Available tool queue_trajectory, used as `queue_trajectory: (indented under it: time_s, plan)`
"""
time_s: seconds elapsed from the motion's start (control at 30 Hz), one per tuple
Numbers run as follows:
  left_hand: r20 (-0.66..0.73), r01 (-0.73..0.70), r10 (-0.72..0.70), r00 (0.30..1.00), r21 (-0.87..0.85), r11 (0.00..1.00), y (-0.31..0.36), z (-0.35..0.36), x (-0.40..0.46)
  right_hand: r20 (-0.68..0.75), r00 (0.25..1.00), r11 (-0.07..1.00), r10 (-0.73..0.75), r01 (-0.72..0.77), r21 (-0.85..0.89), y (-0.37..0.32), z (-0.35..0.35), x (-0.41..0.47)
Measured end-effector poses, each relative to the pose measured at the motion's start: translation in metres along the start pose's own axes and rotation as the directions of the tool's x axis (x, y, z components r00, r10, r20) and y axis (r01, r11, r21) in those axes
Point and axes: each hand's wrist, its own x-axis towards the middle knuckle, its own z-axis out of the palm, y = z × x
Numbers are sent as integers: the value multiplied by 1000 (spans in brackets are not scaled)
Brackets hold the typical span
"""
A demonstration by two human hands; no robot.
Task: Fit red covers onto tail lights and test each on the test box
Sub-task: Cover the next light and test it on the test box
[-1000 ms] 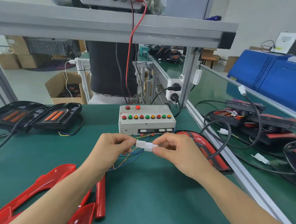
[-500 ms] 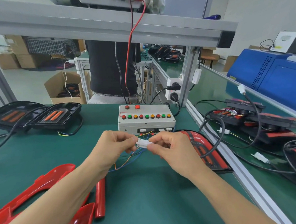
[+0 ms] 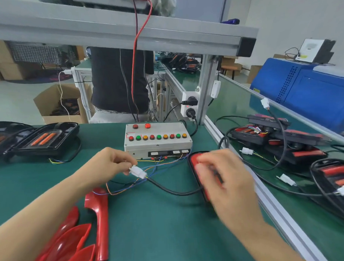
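Note:
My left hand (image 3: 108, 165) pinches the joined white connector (image 3: 138, 171). Thin coloured wires run from it to the grey test box (image 3: 158, 145), which has a row of red, green and orange lamps. A black cable leads from the connector to the red-covered tail light (image 3: 195, 164) lying right of the box. My right hand (image 3: 225, 179) hovers blurred over that tail light, fingers spread, hiding most of it; whether it touches the light is unclear. Loose red covers (image 3: 97, 207) lie at the near left.
Two uncovered black tail lights (image 3: 44, 139) sit at the far left. Across the aluminium rail (image 3: 267, 197) on the right lie several tail lights (image 3: 280, 138) with tangled cables. A person in a dark top stands behind the bench. An overhead beam crosses the top.
My right hand let go of the connector and moved right, over the red-covered tail light. The two connector halves are now joined, held by my left hand alone.

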Motion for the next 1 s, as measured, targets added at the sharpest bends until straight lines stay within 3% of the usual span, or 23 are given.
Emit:
queue_trajectory:
  time_s: [0.07,0.13,0.23,0.33,0.4,0.5,0.6,0.73,0.83,1.0]
  plan:
    - [8,-27,26,1000,305,952,-5,2,2,-176,971,987,161,-159,26,22,-26,2]
    - [20,-88,92,996,556,827,-5,14,0,-167,881,896,443,-442,44,48,-45,5]
    - [8,-138,171,985,630,764,-9,33,-2,135,629,642,766,-761,-97,82,-50,0]
    - [14,-132,169,985,686,715,-2,39,-4,446,393,465,804,-883,-60,95,-38,-4]
    - [-18,-150,227,974,695,703,10,43,-8,537,325,397,778,-917,-21,96,-30,-1]
    - [-123,-322,468,875,572,754,43,59,-26,553,310,366,774,-930,9,96,-19,5]
    - [24,-501,543,839,423,755,80,90,-43,532,314,341,786,-939,51,93,-13,5]
    - [120,-495,509,852,500,710,92,129,-43,544,293,221,787,-956,195,91,-15,1]
    - [83,-419,447,891,529,738,79,131,-38,561,272,111,782,-946,304,93,-27,-5]
    - [71,-425,431,900,371,826,66,131,-46,479,314,129,820,-916,379,96,-40,-17]
